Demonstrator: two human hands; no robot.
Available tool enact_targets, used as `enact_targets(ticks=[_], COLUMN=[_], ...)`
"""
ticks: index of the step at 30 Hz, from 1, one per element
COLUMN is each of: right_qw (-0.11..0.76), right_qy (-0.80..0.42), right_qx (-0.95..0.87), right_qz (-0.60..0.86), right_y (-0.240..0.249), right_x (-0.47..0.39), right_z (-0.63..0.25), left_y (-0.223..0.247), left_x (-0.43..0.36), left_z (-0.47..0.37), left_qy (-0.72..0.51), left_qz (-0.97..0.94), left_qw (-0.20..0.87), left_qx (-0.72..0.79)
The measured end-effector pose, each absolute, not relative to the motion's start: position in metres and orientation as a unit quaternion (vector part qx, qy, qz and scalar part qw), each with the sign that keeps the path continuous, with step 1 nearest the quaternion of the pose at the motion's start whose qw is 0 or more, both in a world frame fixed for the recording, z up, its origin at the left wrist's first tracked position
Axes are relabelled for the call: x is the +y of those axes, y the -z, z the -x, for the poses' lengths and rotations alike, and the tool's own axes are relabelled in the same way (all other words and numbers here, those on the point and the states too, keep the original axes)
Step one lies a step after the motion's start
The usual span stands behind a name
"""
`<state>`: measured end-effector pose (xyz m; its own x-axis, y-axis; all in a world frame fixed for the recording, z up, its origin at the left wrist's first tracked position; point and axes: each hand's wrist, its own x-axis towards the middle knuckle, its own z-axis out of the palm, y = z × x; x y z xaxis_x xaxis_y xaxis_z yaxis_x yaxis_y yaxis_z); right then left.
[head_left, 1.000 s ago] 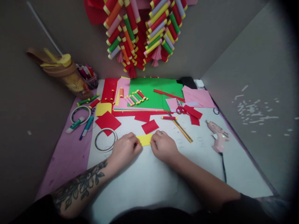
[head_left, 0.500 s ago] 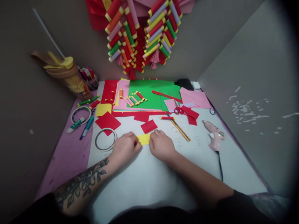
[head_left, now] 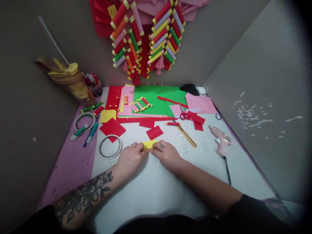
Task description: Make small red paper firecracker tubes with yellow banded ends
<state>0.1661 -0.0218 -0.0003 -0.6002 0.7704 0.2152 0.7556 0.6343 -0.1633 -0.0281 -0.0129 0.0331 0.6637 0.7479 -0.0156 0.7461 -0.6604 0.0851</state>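
A small piece of yellow paper [head_left: 149, 144] lies on the white table surface between my hands. My left hand [head_left: 133, 156] grips its left part, fingers curled and thumb near the lower edge. On the other side my right hand [head_left: 167, 156] pinches the right part, its thumb close to the left thumb. Both hands are closed on the paper and cover its ends. Just beyond them is a red paper rectangle [head_left: 154, 132]. A roll of tape [head_left: 99, 148] rests left of my left hand, beside a red paper square [head_left: 112, 127].
A pink glue gun [head_left: 221, 140] with a black cord lies at the right. Red-handled scissors [head_left: 184, 116] and a yellow utility knife [head_left: 187, 136] lie ahead. Rolled paper tubes [head_left: 140, 104] rest on green sheets [head_left: 161, 94]. A cup [head_left: 78, 86] stands back left; paper firecrackers [head_left: 162, 35] hang above.
My hands have drawn closer together, the right moving left, and the thumbs now nearly meet. Less of the yellow paper's height shows. The view has shifted slightly.
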Motion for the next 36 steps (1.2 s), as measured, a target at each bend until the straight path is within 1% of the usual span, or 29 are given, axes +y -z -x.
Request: enact_targets(ticks=[4,8,13,15,17,20,22,24,27,31,36], right_qw=[0.119,0.096,0.091,0.107,0.144,0.193,0.169,0.119,0.070,0.060,0.058], right_qy=[0.001,0.006,0.018,0.016,0.009,0.017,0.027,0.019,-0.016,-0.042,-0.039], right_qx=[-0.890,-0.868,-0.845,-0.841,-0.829,-0.759,-0.701,-0.665,-0.652,-0.657,-0.643], right_qz=[0.440,0.487,0.527,0.530,0.541,0.622,0.692,0.737,0.755,0.750,0.763], right_y=[0.003,0.002,0.001,-0.002,-0.009,-0.022,-0.028,-0.030,-0.025,-0.020,-0.030], right_x=[-0.028,-0.033,-0.037,-0.037,-0.034,-0.023,-0.015,-0.007,-0.001,-0.001,-0.005], right_z=[-0.173,-0.183,-0.185,-0.188,-0.197,-0.220,-0.235,-0.246,-0.251,-0.252,-0.263], left_y=[-0.039,-0.046,-0.048,-0.045,-0.043,-0.044,-0.047,-0.050,-0.047,-0.036,-0.033], left_x=[-0.018,-0.022,-0.027,-0.028,-0.025,-0.016,-0.008,-0.001,0.003,-0.003,-0.007], left_z=[0.029,0.029,0.029,0.029,0.032,0.039,0.044,0.048,0.049,0.045,0.041], left_qy=[0.024,0.041,0.044,0.033,0.011,-0.047,-0.098,-0.146,-0.176,-0.149,-0.066], left_qz=[-0.919,-0.920,-0.919,-0.917,-0.907,-0.876,-0.857,-0.850,-0.876,-0.921,-0.939], left_qw=[0.006,0.008,-0.004,-0.002,0.016,0.060,0.077,0.079,0.085,0.101,0.086], left_qx=[0.394,0.390,0.392,0.397,0.420,0.476,0.500,0.500,0.441,0.345,0.325])
